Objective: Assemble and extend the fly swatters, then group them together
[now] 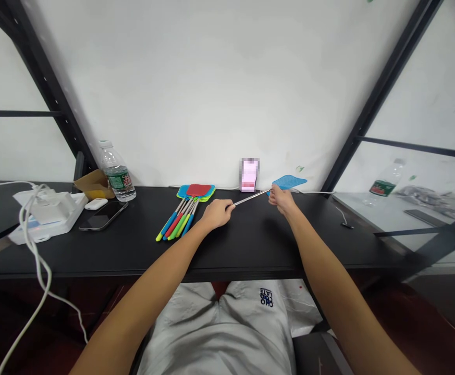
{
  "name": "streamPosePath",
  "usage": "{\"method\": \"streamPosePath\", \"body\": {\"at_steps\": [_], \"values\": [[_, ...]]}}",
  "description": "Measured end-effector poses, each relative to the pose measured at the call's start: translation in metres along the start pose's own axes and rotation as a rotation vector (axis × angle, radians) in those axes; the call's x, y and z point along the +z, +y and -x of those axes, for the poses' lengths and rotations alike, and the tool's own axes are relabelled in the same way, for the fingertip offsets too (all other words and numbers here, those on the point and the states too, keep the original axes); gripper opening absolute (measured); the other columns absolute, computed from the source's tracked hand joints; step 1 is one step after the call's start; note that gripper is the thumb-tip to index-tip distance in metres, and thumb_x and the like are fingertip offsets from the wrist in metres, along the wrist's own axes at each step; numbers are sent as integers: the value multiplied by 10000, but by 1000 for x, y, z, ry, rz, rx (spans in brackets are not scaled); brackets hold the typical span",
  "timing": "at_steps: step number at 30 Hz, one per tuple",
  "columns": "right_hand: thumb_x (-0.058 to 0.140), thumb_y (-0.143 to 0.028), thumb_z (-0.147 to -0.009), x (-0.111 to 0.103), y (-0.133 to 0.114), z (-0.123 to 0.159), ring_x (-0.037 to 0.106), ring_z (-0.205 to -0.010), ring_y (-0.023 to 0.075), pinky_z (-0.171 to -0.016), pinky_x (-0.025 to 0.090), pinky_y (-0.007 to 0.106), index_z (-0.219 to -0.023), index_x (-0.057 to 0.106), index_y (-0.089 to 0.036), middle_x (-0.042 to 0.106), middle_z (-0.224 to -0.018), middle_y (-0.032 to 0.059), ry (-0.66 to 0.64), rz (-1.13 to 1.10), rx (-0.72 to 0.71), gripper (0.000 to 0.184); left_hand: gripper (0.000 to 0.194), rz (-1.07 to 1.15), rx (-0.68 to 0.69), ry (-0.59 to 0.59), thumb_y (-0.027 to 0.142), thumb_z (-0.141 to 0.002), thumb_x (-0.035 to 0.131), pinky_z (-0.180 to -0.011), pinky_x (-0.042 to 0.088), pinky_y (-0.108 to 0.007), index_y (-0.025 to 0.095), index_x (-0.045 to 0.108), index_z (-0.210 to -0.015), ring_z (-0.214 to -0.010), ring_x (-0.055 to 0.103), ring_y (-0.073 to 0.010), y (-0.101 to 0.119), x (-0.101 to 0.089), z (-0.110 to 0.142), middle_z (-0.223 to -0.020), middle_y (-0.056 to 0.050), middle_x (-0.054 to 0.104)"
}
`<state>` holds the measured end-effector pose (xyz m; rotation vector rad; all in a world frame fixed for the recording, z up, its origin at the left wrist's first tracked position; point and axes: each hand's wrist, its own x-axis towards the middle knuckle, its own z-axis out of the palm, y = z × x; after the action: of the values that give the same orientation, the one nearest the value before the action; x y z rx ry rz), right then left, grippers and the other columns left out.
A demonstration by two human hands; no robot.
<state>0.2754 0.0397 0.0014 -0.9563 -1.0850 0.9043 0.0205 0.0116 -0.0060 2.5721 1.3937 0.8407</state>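
Between my hands is a blue fly swatter [289,181] with a thin metal rod, stretched across above the black table. My left hand [218,213] is closed round its handle end, and the grip itself is hidden in the fist. Up by the blue head, my right hand [281,198] is closed on the rod. To the left of my left hand lies a stack of fly swatters [199,190] with red, blue and green heads, their coloured handles pointing toward me.
A lit phone [249,175] leans on the wall behind. At left are a water bottle [118,176], a cardboard box [95,185], a white case [96,204], a dark phone [104,215] and a white power strip [53,216] with cables. A short cable [346,225] lies at right.
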Motion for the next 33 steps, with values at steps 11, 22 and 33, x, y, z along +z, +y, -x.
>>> {"method": "streamPosePath", "body": {"at_steps": [11,22,33], "values": [[632,-322,-787,-15,-8,-1,183,-347,25,-320,144,158,-569,234,-231,206,-415,-105,26,-5,-9,464,305,42,21,-30,365,-911,426,-635,375,-263,221,691,-862,-725,571,-178,-3,0,-2,-788,-42,675],[629,-357,-794,-28,-10,-2,186,-346,29,-316,138,154,-576,244,-231,209,-426,-104,78,-6,-12,459,290,89,67,-60,337,-908,430,-642,378,-256,204,669,-814,-690,558,-165,-11,-2,-3,-744,-33,651],[555,-400,-831,-25,-4,-4,227,-324,46,-286,145,170,-600,296,-225,264,-420,-83,285,-1,47,389,290,17,18,-52,370,-939,409,-663,391,-265,221,653,-893,-777,604,-199,0,6,4,-816,-59,668]]}}
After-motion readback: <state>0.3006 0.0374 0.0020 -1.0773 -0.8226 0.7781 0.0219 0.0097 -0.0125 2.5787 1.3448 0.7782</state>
